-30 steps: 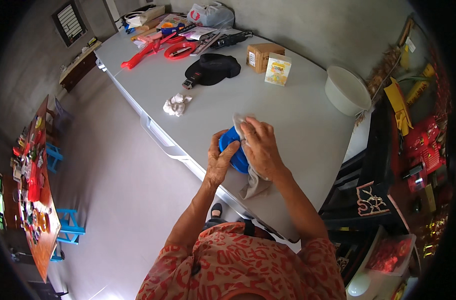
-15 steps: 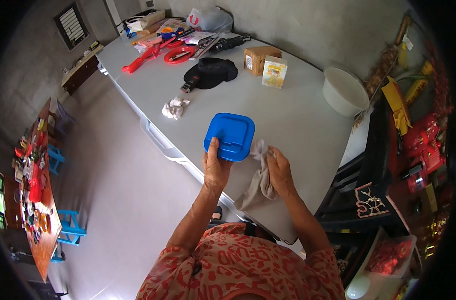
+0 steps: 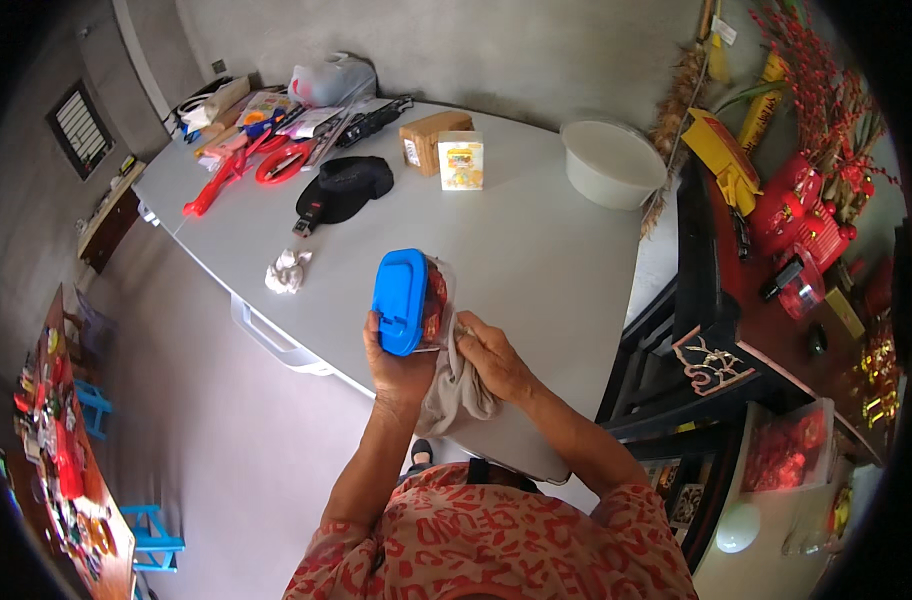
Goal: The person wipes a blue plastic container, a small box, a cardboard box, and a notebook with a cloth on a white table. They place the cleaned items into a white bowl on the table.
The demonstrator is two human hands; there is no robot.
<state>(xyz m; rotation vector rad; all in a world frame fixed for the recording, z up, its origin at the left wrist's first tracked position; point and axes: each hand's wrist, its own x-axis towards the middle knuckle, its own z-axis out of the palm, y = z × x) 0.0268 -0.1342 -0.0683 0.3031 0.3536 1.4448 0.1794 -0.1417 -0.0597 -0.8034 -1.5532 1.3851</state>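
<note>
Item one: a square container of clear plastic with red contents and a bright blue lid (image 3: 414,303). I have it raised above the near edge of the smooth grey-topped table (image 3: 536,270), tilted so the lid faces left.

Item two: the bare left hand (image 3: 401,372), grasping the container from the near side, thumb by the lid's left edge; its other fingers are mostly hidden from my remote view.

Item three: the bare right hand (image 3: 496,362), gripping a bunched beige-grey fabric cloth (image 3: 454,390) close against the container's near right corner. How hard it presses, I cannot tell.

Handling note, my judgement: support the weight from beneath, keep force off the lid's rim, flatten the cloth over the clear wall, and turn the container face by face.

Also on the table: a crumpled white wad (image 3: 287,271), left; a black fabric cap (image 3: 348,188), farther; a round white plastic basin (image 3: 606,185), far right.
</note>
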